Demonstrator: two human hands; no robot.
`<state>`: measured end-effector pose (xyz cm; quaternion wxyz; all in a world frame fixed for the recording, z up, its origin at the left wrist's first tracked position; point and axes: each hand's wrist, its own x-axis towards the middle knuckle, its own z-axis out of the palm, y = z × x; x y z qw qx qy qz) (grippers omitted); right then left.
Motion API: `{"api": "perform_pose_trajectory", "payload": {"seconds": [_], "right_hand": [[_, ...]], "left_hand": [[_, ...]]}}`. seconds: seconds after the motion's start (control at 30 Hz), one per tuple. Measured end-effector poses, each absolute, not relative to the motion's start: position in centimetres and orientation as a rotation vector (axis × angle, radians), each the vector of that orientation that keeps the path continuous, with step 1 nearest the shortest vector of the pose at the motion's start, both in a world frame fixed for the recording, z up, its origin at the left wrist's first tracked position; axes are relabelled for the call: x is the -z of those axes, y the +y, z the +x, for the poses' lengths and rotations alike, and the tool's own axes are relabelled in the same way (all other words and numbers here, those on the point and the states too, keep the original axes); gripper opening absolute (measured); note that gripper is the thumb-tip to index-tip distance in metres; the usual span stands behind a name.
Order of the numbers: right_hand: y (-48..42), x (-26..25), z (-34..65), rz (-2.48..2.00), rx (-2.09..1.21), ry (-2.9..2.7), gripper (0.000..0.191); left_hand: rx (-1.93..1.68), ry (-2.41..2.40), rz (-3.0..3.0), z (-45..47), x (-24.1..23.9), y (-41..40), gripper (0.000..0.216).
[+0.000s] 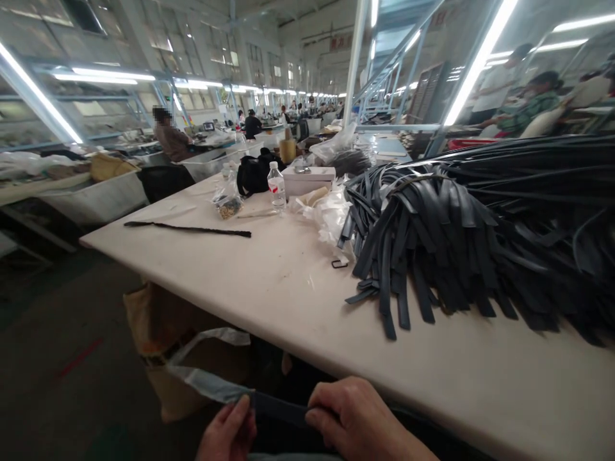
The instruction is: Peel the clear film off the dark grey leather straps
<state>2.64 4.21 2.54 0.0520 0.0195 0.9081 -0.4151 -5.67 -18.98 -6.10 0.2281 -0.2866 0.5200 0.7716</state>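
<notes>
Head view, nearest the camera: a dark strap (282,410) is held level between both hands, just off the near edge of the table. One end is pinched under the thumb of the left hand (228,428); the other is gripped between the thumb and curled fingers of the right hand (358,416). From the left hand a pale strip (209,383) is looped outward, in front of a tan sack (139,320) below the table (298,307). On the tabletop, a thick bundle of dark straps (432,224) is heaped at the right, with a black rectangular buckle (339,264) beside it. Farther left a narrow black strip (187,229) is laid flat. Beyond are seen a clear plastic bag (228,203), a labelled bottle (277,189), a pale box (307,178) and a black bag (258,171). In the background, a person in brown (173,142) is seen among other worktables.
</notes>
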Motion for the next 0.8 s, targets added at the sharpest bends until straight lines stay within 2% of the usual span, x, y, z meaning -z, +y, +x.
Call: {"api": "perform_pose_trajectory", "payload": {"seconds": [0.17, 0.27, 0.4, 0.53, 0.8], "right_hand": [[3.2, -2.5, 2.4, 0.165, 0.948, 2.871, 0.017], [1.7, -1.5, 1.1, 0.194, 0.879, 2.904, 0.016], [2.2, -1.1, 0.8, 0.229, 0.972, 2.869, 0.012], [5.0, -2.2, 2.4, 0.318, 1.184, 2.789, 0.035], [2.7, -0.8, 0.5, 0.254, 1.138, 2.847, 0.031]], "left_hand": [[-2.064, 1.311, -0.822, -4.9, 5.3, -16.4, 0.019], [-2.019, 1.208, -0.749, -4.7, 4.6, -14.7, 0.013], [-2.072, 1.124, -0.683, -5.2, 4.4, -13.8, 0.006], [-2.103, 1.108, -0.782, -5.7, 4.4, -13.9, 0.01], [-2.034, 0.993, -0.673, -4.9, 4.2, -12.1, 0.007]]}}
